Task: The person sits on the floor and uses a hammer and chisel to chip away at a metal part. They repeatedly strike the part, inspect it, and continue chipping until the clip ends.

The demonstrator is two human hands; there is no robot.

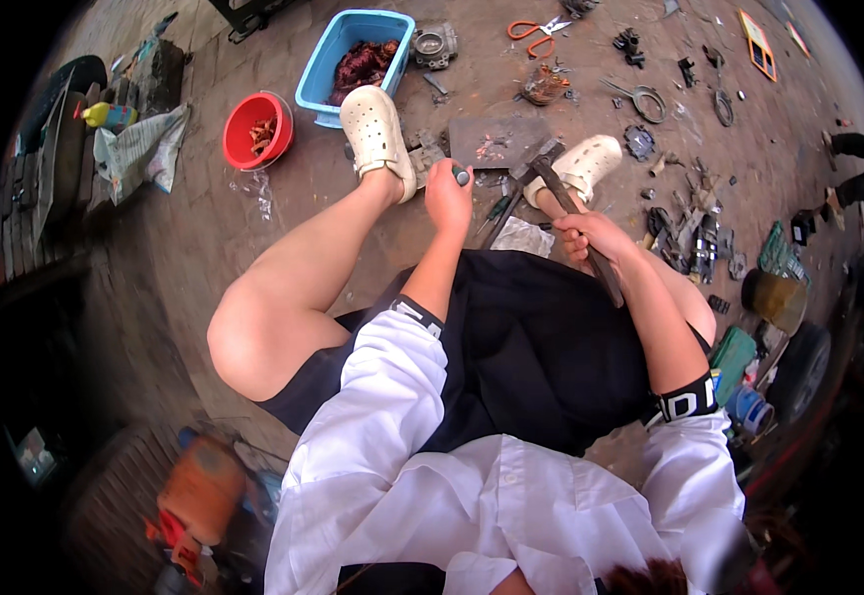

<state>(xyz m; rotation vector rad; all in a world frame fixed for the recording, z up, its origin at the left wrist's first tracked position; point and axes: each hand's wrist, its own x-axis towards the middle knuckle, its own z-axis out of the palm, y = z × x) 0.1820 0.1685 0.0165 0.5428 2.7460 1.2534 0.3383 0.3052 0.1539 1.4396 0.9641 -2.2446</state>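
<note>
My left hand (449,201) is closed around a tool whose dark green, rounded handle end (462,176) pokes out beside the thumb; the rest of it is hidden. In my right hand (596,238) is a hammer (573,198), gripped along its dark handle, with the head up and left over the near edge of a flat metal plate (472,134). Small copper-coloured bits (496,147) lie on that plate, between my two cream clogs. A thin green-handled tool (498,207) and a dark bar (504,220) rest below the plate, near a crumpled clear plastic piece (526,238).
A blue basin (306,94) of dark reddish wire stands beyond my left foot, with a red bucket (230,134) of copper pieces beside it. Orange-handled scissors (539,38), a wire bundle (543,86) and a metal ring (647,104) lie ahead. Several metal parts (705,243) litter the right.
</note>
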